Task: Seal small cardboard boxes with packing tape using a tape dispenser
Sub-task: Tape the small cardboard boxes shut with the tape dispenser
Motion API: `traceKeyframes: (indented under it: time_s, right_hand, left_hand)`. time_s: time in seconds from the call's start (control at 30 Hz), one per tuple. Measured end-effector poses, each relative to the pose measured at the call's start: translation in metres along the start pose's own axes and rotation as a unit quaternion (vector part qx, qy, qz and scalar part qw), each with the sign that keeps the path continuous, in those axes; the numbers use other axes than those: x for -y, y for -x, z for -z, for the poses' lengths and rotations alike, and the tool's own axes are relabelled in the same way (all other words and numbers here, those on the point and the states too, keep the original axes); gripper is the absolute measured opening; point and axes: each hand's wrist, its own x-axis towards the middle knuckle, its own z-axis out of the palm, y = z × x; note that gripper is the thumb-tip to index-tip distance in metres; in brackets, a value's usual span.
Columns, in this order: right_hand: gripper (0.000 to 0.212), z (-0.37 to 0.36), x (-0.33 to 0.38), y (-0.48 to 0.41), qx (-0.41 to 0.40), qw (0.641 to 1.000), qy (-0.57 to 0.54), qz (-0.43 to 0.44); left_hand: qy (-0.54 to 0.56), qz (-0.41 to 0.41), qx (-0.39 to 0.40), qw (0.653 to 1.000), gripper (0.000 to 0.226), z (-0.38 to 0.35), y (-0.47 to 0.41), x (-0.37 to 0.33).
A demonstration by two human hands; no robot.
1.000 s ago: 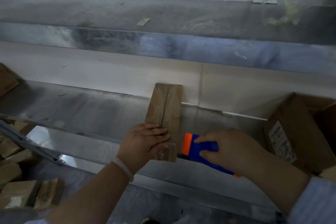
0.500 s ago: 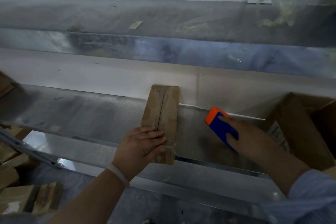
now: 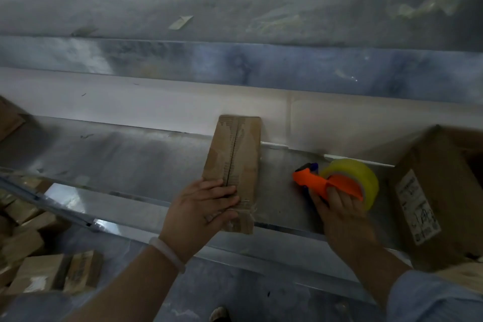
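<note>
From the head camera, the small box [image 3: 235, 165] lies flat on the metal bench [image 3: 130, 159], with its far end by the wall. A dark line runs down its top, so the long seam looks not taped yet. Some crinkly tape shows at the near end. The left hand [image 3: 201, 206] presses on that near end with straight fingers. The right hand [image 3: 337, 206] is off to the side, away from the box. It grips the orange tape dispenser [image 3: 321, 183] near a big box [image 3: 431, 191].

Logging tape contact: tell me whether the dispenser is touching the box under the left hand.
No: the tape dispenser, gripped by the right hand, sits right of the box, bare metal shelf between them.
</note>
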Motion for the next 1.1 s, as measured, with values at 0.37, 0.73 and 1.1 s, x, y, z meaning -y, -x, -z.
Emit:
traceKeyframes:
  time_s: [0.37,0.73,1.1]
  right_hand:
    - [0.037,0.043,0.076,0.001,-0.029,0.776,-0.559,-0.291]
    - [0.027,0.033,0.171,-0.030,-0.007,0.563,-0.705,-0.431]
    - [0.044,0.044,0.172,-0.034,-0.076,0.612,-0.733,-0.285]
  left_hand:
    - [-0.023,-0.041,-0.002,0.999,0.029,0.001,-0.003,0.005]
    - [0.011,-0.048,-0.002,0.999,0.028,-0.001,-0.004,0.016]
    - [0.021,-0.067,-0.003,0.998,0.028,0.000,-0.009,0.022]
